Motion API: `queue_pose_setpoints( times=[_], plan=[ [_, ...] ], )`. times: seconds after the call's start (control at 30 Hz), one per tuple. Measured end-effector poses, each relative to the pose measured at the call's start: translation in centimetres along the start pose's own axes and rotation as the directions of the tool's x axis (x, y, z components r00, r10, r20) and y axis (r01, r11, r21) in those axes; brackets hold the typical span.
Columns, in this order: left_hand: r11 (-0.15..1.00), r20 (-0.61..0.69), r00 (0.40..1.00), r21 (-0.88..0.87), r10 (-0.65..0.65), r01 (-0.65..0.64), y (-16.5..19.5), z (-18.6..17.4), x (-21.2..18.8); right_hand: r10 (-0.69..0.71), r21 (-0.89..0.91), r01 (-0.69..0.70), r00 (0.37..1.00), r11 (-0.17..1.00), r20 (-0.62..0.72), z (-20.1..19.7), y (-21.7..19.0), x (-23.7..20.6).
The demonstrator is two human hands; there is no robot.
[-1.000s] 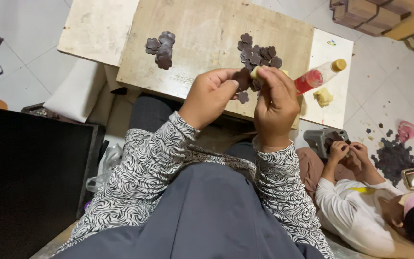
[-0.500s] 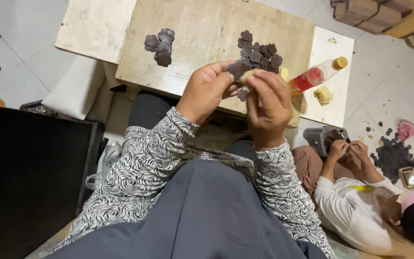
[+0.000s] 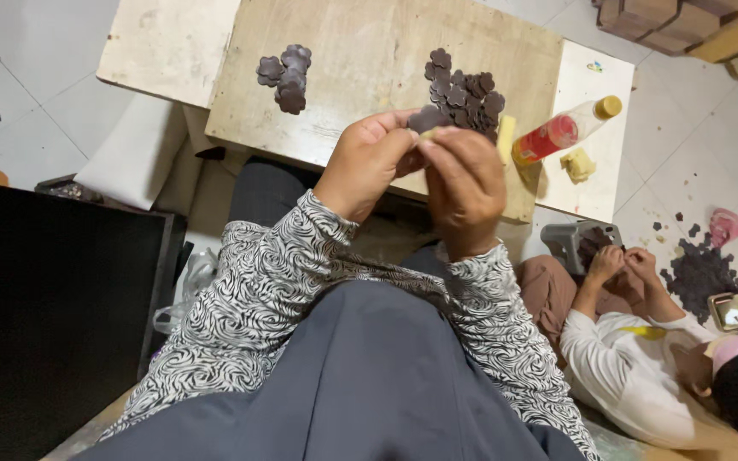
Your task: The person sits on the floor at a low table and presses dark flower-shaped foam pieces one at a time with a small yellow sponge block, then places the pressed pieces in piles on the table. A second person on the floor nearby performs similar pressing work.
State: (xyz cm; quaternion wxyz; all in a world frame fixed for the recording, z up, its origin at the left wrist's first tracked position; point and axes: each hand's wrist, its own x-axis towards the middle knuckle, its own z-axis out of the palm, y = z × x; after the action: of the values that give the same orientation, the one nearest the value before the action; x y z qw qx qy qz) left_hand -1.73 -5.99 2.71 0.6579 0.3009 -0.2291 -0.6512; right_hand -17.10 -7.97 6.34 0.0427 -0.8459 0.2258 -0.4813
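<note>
While a red squeeze bottle [image 3: 562, 132] with a yellow cap lies right of the board [image 3: 360, 60], left hand [image 3: 367, 162] and right hand [image 3: 465, 189] pinch one dark flower-shaped piece [image 3: 427, 119] together.

Long sleeves [image 3: 275, 282] in a black-and-white swirling zebra print, with a plain grey garment [image 3: 352, 384] over the lap

Flower piece [image 3: 427, 119] half hidden by fingers [image 3: 459, 145] — co-worker's hands [image 3: 621, 260] too small to tell.
</note>
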Motion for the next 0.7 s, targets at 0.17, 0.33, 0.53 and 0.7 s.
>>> queue_pose_setpoints(
  times=[0.17,0.33,0.53,0.7],
  plan=[
    [1.000,0.027,1.000,-0.004,-0.013,0.013,0.8,-0.2,-0.6,0.106,-0.043,-0.107,0.994,0.993,-0.012,-0.3,0.9,0.4],
    [0.997,-0.011,1.000,0.073,-0.011,0.011,0.6,-0.2,-0.1,0.119,-0.053,-0.122,0.991,0.991,-0.061,-0.9,0.8,0.0],
    [0.998,0.017,0.999,-0.039,-0.044,0.044,0.7,0.2,-0.6,0.071,0.020,-0.071,0.997,0.997,-0.012,0.0,0.6,-0.2],
    [0.997,0.004,0.999,0.070,-0.034,0.034,0.9,0.2,-0.7,0.211,0.009,-0.211,0.974,0.977,-0.081,-1.2,1.4,0.2]
  ],
)
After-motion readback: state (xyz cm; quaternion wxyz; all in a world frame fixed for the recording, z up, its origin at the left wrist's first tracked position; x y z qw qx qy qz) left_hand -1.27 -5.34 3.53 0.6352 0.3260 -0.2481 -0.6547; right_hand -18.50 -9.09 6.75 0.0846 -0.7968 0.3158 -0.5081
